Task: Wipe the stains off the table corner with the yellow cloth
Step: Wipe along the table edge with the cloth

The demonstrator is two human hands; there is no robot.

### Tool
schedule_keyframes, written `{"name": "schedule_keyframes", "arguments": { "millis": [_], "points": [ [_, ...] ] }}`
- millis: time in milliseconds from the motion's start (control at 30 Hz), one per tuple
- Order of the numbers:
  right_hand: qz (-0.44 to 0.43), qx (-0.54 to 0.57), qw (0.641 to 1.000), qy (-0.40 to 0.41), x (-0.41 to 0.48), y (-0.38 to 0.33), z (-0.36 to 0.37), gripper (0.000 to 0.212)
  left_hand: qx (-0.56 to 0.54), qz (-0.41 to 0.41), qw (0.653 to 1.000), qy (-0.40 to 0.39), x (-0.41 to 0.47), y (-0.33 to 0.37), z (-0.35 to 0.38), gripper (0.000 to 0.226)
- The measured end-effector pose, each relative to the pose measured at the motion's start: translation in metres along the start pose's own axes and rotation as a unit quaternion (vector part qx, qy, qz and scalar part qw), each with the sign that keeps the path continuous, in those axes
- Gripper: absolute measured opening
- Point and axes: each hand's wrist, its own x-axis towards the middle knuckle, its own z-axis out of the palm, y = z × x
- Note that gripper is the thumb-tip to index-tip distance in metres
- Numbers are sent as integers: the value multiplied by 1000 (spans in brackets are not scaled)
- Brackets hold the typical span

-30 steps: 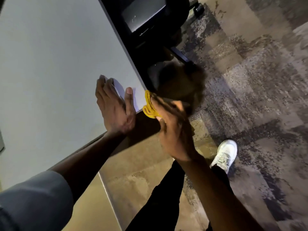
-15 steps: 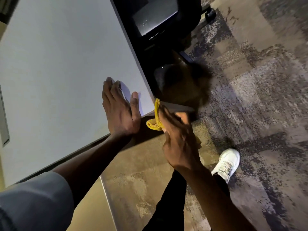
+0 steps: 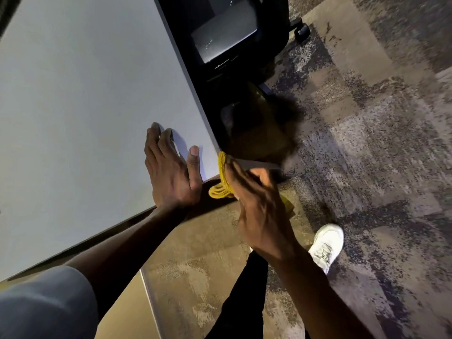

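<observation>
the left hand [image 3: 171,174] lies flat on the pale grey, smooth-topped desk [image 3: 85,94], palm down, its fingers [image 3: 156,143] stretched out straight and close together and holding nothing, the thumb set a little apart on the side nearest the desk's corner. just beyond that thumb, a narrow strip of bare desk top away, the right hand [image 3: 259,206] has its fingers [image 3: 234,172] curled around the bunched yellow cloth [image 3: 222,177], gripping it tightly. the cloth sits on the inner side of those fingers, pressed against the outer vertical edge of the desk at the corner; a fold of it hangs out below the fingertips, under the level of the desk top. the right wrist and bare forearm run back down toward the camera, while the left forearm crosses the near edge of the desk and ends in a grey sleeve [image 3: 44,304] at the bottom. past the right fingers, on the far side of the corner, stands a black office chair [image 3: 225,40] with one castor showing, mostly in shadow. below the right hand a white sneaker [image 3: 326,245] rests on the mottled grey and tan carpet [image 3: 379,143], with a dark trouser leg [image 3: 242,302] beside it.
</observation>
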Motion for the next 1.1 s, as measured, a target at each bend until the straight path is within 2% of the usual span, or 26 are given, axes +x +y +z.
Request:
{"name": "schedule_keyframes", "arguments": {
  "millis": [167, 333, 467, 633, 733, 900, 1000, 1100],
  "points": [
    [-8, 25, 1000, 10, 48, 7, -8, 78, 1, -7, 1000, -6, -1, 2, -2, 76],
    [17, 60, 998, 1, 21, 5, -1, 84, 2, -8, 1000, -5, 0, 2, -2, 76],
    [6, 18, 1000, -3, 0, 6, -2, 87, 1, -2, 1000, -2, 0, 0, -1, 75],
    [-16, -41, 999, -12, 67, 8, -15, 74, 9, 2, 1000, 4, 0, -2, 2, 75],
    [-24, -66, 997, -27, 95, 7, -20, 74, 12, 3, 1000, 4, 1, -3, 2, 76],
    [-38, -49, 997, -42, 49, 10, -23, 87, 8, -2, 1000, -2, 1, 0, 1, 78],
    [-15, 1, 998, -54, 2, 10, -21, 91, 5, -9, 1000, -4, 1, 2, -1, 78],
    [-5, 6, 999, -45, -6, 9, -17, 91, 7, -10, 1000, -8, 1, 3, -1, 80]
  ]
}}
